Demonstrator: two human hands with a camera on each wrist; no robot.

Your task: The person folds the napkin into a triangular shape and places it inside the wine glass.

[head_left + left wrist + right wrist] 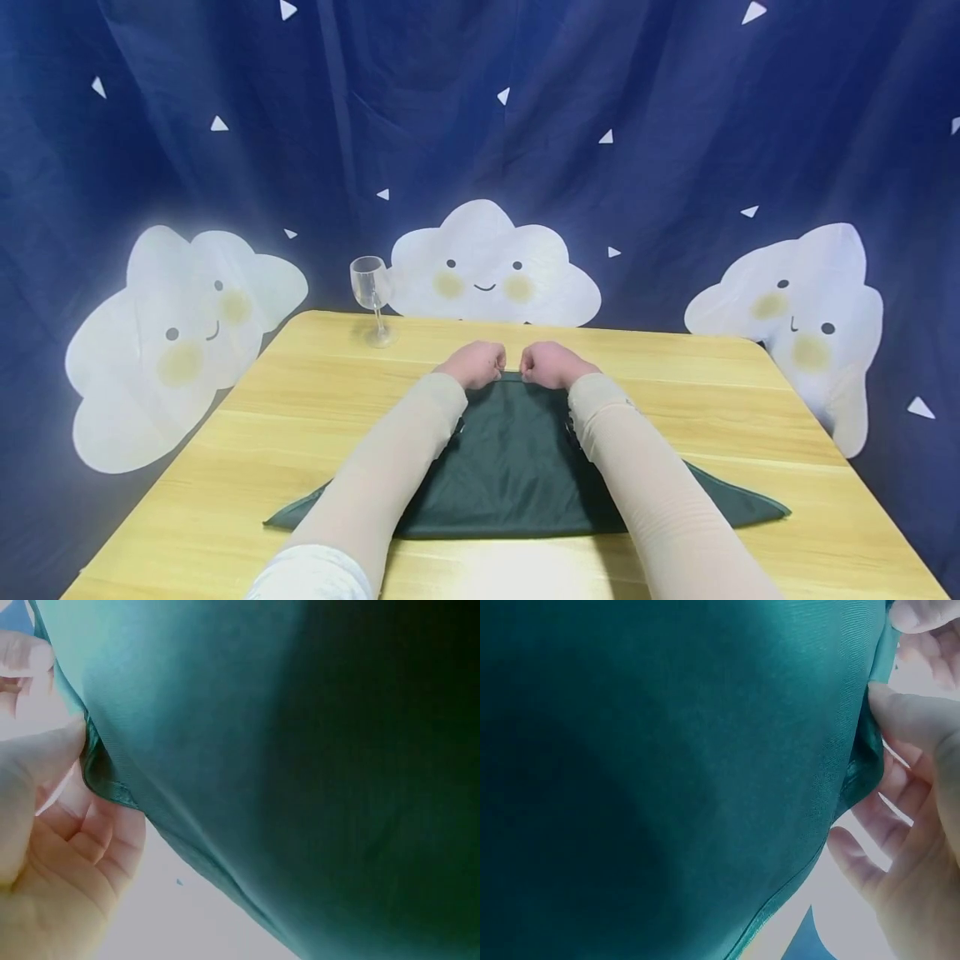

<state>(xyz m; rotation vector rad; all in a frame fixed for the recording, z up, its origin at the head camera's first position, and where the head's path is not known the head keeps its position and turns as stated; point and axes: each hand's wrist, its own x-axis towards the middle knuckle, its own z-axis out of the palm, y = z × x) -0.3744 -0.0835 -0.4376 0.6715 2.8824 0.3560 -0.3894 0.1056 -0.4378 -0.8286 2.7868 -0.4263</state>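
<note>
A dark green cloth napkin [517, 467] lies on the table, its front edge straight and a pointed corner out to each side. My left hand [477, 364] pinches its far edge between thumb and fingers; in the left wrist view the hem of the green napkin [195, 750] bunches at the thumb. A short gap to the right, my right hand [553, 365] pinches the same edge. The right wrist view shows thumb and fingers on the hem of the napkin [742, 750]. Both forearms cover parts of the cloth.
A clear stemmed wine glass [371, 287] stands at the table's far left. The wooden table [247, 433] backs onto a dark blue curtain [450, 50] printed with white clouds and small triangles.
</note>
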